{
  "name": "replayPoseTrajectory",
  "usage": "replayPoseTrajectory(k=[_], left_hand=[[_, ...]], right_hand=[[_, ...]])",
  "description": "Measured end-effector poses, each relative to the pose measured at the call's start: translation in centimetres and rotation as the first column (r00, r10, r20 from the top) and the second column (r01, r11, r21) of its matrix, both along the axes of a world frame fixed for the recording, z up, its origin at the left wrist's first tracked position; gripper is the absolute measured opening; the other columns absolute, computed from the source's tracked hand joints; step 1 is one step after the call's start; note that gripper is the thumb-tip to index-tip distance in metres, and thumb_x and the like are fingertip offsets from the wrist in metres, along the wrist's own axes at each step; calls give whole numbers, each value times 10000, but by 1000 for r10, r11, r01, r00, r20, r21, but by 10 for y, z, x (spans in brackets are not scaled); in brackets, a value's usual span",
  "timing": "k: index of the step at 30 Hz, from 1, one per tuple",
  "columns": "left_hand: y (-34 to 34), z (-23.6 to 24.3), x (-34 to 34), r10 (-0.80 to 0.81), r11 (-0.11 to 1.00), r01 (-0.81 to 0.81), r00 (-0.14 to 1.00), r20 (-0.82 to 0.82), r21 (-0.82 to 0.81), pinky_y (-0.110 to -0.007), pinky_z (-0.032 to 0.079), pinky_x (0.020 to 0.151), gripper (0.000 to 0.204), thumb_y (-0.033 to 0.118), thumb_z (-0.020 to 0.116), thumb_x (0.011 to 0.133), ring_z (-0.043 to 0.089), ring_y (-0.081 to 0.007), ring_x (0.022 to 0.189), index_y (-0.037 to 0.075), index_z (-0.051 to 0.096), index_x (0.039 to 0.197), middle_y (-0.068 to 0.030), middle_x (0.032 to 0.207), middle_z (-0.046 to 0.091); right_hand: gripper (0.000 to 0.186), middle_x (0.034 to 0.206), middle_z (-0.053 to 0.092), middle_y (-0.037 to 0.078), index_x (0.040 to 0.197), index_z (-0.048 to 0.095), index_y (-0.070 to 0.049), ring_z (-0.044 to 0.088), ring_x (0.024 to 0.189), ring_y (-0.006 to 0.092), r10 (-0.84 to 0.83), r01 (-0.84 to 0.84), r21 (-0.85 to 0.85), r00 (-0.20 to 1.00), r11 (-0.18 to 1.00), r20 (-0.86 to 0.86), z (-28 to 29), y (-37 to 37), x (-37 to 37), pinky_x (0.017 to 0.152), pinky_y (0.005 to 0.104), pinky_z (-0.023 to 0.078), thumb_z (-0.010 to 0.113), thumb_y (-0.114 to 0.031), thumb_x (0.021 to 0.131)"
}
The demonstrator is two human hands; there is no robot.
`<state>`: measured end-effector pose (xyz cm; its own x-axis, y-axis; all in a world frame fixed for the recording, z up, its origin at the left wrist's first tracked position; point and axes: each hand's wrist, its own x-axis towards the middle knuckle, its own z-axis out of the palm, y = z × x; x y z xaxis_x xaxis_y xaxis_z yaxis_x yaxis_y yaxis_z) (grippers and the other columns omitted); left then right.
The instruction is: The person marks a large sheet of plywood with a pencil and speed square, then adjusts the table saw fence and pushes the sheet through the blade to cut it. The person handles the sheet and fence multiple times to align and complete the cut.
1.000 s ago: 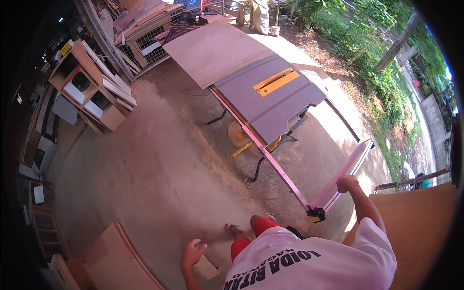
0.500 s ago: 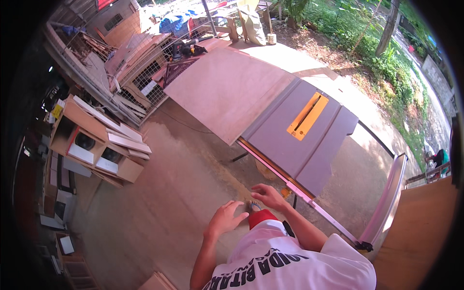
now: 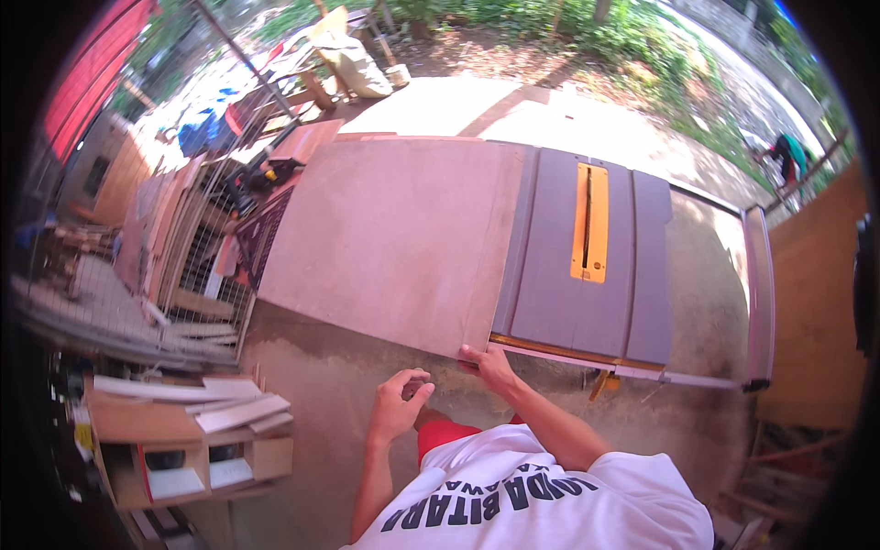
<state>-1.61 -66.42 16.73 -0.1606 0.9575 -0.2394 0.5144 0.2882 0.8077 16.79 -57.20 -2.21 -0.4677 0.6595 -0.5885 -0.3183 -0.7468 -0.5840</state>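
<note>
Open-air workshop: a person in a white shirt (image 3: pixel 550 504) and red shorts (image 3: pixel 445 435) stands at the near edge of a pinkish board (image 3: pixel 394 229), which lies flat on the L side of a grey saw (image 3: pixel 550 302), the two meeting along a straight seam. R hand (image 3: pixel 471 357) is at the board's near R corner, fingers bent and touching the edge; from my spot, can't tell if it pinches or merely rests there. That corner sits right by the saw's front, so it's prob. the handiest place to feel or steady edge and seam at once. L hand (image 3: pixel 405 394) hangs just short of the same edge, half open, thumb and fingers curved toward each other w/ nothing seen btwn them; it seems to be held close so as to be within easy reach of the board.

What bears the board underneath is hidden, but it looks approx. level w/ the saw top, which suggests a support below. A yellow insert (image 3: pixel 599 229) frames a dark slot (image 3: pixel 587 220), presumably to close the top around it. A rail (image 3: pixel 701 379) runs along the front, out R to a pale fence (image 3: pixel 760 293) well apart from the top, prob. out of the way. Lower L, pale strips (image 3: pixel 240 412) lie atop a cabinet (image 3: pixel 128 426), likely to save room.
</note>
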Motion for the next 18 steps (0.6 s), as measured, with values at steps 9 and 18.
replayPoseTrajectory(k=[9,18], left_hand=[[198,61,-184,-441,708,535,845,-304,461,-471,501,968,367,236,805,854,646,-374,1150,28,691,1134,-179,1200,685],[303,268,-91,-456,-473,811,111,-883,346,-592,207,1234,869,761,673,783,498,-361,1390,100,622,1345,-148,1389,602]], right_hand=[[447,1059,675,18,1311,582,19,639,947,101,-487,466,296,873,834,-3,172,-31,-56,862,281,537,748,-159,937],[306,933,693,5,1100,702,61,610,868,66,-617,284,810,778,513,119,346,-11,-160,767,267,518,758,-170,906]])
